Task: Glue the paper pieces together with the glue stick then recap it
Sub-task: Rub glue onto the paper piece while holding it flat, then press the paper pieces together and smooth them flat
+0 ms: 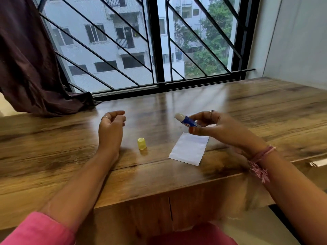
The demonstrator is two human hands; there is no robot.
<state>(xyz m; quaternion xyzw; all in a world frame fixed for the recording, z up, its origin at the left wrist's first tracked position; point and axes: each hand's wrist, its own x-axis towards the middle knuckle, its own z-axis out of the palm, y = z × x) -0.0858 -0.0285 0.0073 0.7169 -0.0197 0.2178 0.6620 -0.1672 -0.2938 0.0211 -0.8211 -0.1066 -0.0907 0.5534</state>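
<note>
The right hand (210,126) held the glue stick (184,120) pinched between thumb and fingers, above the desk (159,174) and just over the far edge of the paper (189,148). The stick was uncapped, its pale glue end pointing up and to the left, away from the sheet. Held that way, the glue kept off both the desk and the fingers, and the hand looked ready either to tip it down onto the paper or to bring it across to the cap.

The cap (141,143), yellow, stood upright on the desk between the two hands, closer to the left one and well apart from the stick. Standing on its open end, it would not roll and would be easy to pick up with one hand.

The left hand (111,128) gripped nothing. Its wrist rested on the desk, the fingers loosely curled and apart from everything, just up and left of the cap. It was probably the hand placed to fetch the cap.

The paper lay flat near the desk's front edge, below the right hand. It read as one white sheet; whether a second piece lay under or on it could not be told, so it was unclear if the gluing was done. No glue marks showed on it.
</note>
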